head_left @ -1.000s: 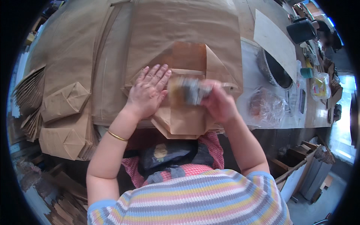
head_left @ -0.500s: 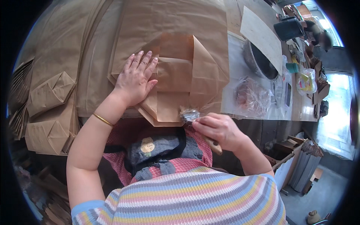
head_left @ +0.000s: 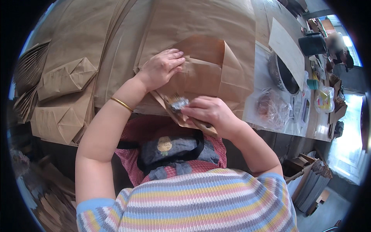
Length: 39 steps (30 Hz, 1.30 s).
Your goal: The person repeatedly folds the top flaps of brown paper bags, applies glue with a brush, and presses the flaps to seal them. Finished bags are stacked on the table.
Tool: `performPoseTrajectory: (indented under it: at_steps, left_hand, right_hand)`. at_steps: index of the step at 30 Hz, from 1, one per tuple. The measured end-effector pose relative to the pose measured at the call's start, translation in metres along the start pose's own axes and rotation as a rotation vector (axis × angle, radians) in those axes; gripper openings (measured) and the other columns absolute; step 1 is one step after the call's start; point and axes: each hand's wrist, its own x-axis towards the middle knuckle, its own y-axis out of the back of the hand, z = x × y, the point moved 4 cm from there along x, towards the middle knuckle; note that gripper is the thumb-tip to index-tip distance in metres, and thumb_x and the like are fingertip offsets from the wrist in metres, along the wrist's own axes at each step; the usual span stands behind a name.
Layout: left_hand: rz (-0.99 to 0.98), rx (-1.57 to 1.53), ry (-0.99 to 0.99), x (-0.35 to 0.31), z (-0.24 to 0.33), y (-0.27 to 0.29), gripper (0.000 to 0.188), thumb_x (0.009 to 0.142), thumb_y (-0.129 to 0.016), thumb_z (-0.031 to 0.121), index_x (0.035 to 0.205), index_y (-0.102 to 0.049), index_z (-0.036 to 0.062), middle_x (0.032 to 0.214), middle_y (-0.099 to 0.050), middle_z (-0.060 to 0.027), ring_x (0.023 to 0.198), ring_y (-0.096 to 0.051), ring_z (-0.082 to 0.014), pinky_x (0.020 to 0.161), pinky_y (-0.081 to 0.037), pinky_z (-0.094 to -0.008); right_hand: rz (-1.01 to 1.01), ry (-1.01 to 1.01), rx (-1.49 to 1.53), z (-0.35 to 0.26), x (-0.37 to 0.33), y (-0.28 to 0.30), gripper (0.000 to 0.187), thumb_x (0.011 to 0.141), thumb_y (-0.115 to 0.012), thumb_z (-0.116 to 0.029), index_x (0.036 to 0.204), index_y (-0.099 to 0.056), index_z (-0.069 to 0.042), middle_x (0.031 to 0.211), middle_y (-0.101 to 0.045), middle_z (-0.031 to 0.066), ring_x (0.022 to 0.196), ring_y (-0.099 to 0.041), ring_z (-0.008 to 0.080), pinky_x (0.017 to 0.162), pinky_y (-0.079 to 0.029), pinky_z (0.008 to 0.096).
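Tabletop point(head_left: 266, 77): brush point(head_left: 185, 112) angled upper-left.

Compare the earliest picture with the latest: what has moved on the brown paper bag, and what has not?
The right hand drew the brush from the middle of the folded brown paper bag back to its near edge, keeping its grip on it. The left hand stayed flat on the bag, pressing it down. The stacks of folded bags at the left lie as before.

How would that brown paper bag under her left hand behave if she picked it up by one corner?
Probably floppy: the brown paper bag is thin sheet with creased flaps, so it would likely droop. It looks light, since the left hand pins it flat while the right hand works a brush along its edge. Unlikely to slip or roll.
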Motion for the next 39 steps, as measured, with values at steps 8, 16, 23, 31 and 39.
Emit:
performPoseTrajectory:
  at_steps: [8,16,23,31,39]
  left_hand:
    - [0.059,0.190,-0.017,-0.003,0.006,-0.003,0.032,0.091,-0.061,0.018,0.118,-0.065,0.0005,0.129,-0.058,-0.0211,0.127,-0.049,-0.0359,0.107,-0.041,-0.0416]
    - [0.067,0.215,-0.016,0.003,0.009,-0.003,0.031,0.091,-0.060,0.017,0.117,-0.065,0.0001,0.129,-0.058,-0.0219,0.126,-0.050,-0.0373,0.109,-0.038,-0.0443]
    - [0.049,0.200,-0.010,0.002,0.017,0.003,0.033,0.087,-0.061,0.011,0.119,-0.063,0.0005,0.128,-0.058,-0.0231,0.125,-0.050,-0.0394,0.107,-0.040,-0.0460]
    - [0.016,0.197,-0.003,0.008,0.021,0.004,0.033,0.087,-0.060,0.011,0.117,-0.065,-0.0001,0.126,-0.059,-0.0225,0.123,-0.051,-0.0398,0.107,-0.040,-0.0461]
    - [0.171,0.028,0.133,-0.002,0.012,0.006,0.029,0.081,-0.068,0.013,0.104,-0.057,-0.0006,0.111,-0.057,-0.0213,0.114,-0.053,-0.0399,0.098,-0.044,-0.0469]
  right_hand:
    - [-0.057,-0.150,0.125,-0.037,-0.058,0.021,0.018,0.081,-0.069,-0.010,0.096,-0.067,-0.001,0.084,-0.062,0.0111,0.077,-0.063,0.0297,0.067,-0.052,0.0393]
    - [0.144,-0.232,-0.197,-0.036,-0.082,0.025,0.021,0.079,-0.073,-0.015,0.096,-0.065,-0.003,0.080,-0.059,0.0086,0.072,-0.062,0.0267,0.060,-0.052,0.0372]
    - [0.460,-0.309,0.252,0.011,-0.068,0.099,0.012,0.080,-0.074,-0.003,0.091,-0.071,0.000,0.090,-0.071,0.0106,0.077,-0.066,0.0181,0.067,-0.053,0.0283]
    - [0.568,-0.799,0.335,0.146,-0.036,0.120,0.015,0.086,-0.072,-0.011,0.092,-0.070,0.003,0.078,-0.067,0.0032,0.069,-0.060,0.0077,0.063,-0.050,0.0233]
    - [0.764,-0.659,0.388,0.127,0.004,0.121,0.013,0.085,-0.073,-0.009,0.090,-0.070,0.002,0.077,-0.067,0.0024,0.071,-0.060,0.0076,0.064,-0.051,0.0235]
